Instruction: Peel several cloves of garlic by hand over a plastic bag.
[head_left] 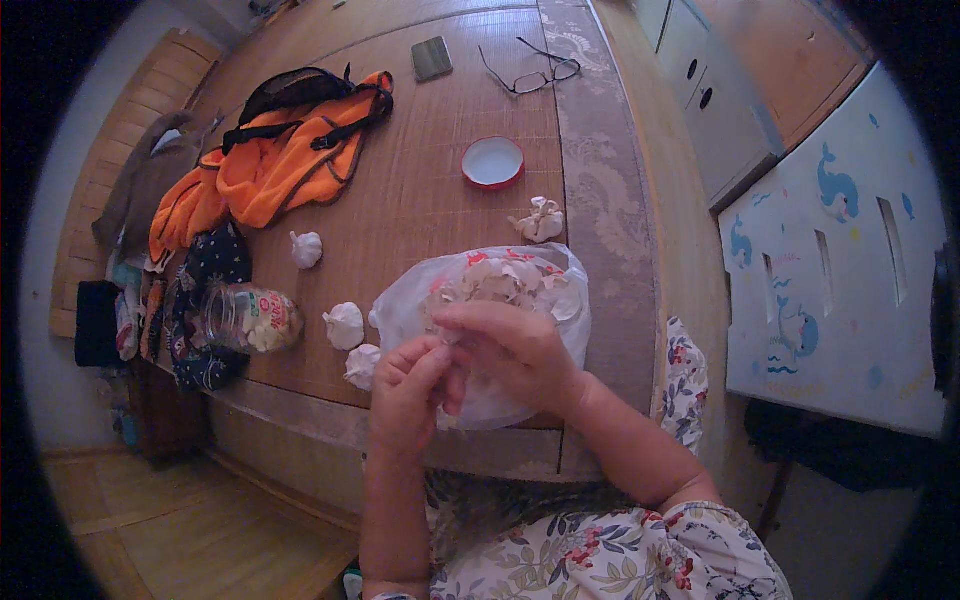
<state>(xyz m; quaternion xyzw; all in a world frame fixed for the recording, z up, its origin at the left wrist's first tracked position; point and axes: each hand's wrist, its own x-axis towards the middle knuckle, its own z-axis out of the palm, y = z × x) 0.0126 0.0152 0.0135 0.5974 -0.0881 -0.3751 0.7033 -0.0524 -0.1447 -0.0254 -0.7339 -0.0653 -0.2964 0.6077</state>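
My left hand [410,380] and my right hand [525,355] meet over a white plastic bag [400,300]. The left fingers are pinched together, with a small pale bit at their tips that is too small to name. Curled over from the other side, my right fingers press close to them, and whatever they grip is hidden. Dry garlic skins [500,280] lie heaped on the bag beyond my hands. Two garlic bulbs, one close to the bag [344,326] and one beside my left hand [362,367], rest on the mat.
A garlic bulb [306,250] sits farther left, and a partly opened one [542,220] behind the bag. A glass jar [262,318] with pale cloves lies on its side. Beyond are a red-rimmed lid [492,163], orange vest [290,175], phone [432,60] and eyeglasses [530,82].
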